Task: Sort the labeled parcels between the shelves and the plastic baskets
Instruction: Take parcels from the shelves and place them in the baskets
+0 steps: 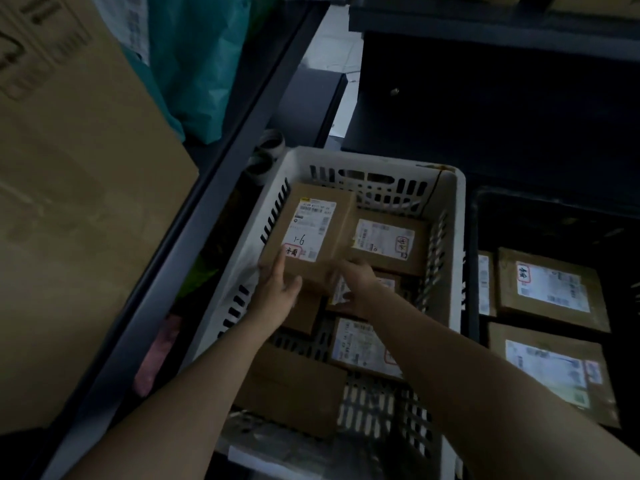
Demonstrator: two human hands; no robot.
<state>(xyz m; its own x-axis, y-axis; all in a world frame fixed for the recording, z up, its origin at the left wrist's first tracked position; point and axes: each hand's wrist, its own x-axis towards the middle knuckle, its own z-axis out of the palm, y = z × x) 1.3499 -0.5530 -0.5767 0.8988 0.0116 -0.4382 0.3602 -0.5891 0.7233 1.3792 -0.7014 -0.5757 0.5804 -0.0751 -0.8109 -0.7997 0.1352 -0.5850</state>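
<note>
A: From the fingers outward: our left hand (277, 292) curls its fingers round the near left corner of the 1-6 parcel (311, 233), and our right hand (360, 284) grips the near right corner, fingertips hidden beneath the cardboard.

B: So we hold it in 2 hands. Where is it?

A: Over the far left part of the white plastic basket (346, 157), above other parcels; whether it touches them we cannot tell.

B: Which way does it point?

A: Its long axis runs from 6 o'clock toward 12, leaning slightly to 1; the label faces up at us, the handwritten mark at its near end.

B: How far along are we?

A: Partway, we judge. At least 4 more parcels lie in this basket, a neighbouring parcel (388, 240) at 3 o'clock of ours among them. Farther toward 3, the dark basket (472, 271) holds 3 labeled parcels (550, 289) that we can see. A big carton (76, 202) stands at 9 o'clock.
</note>
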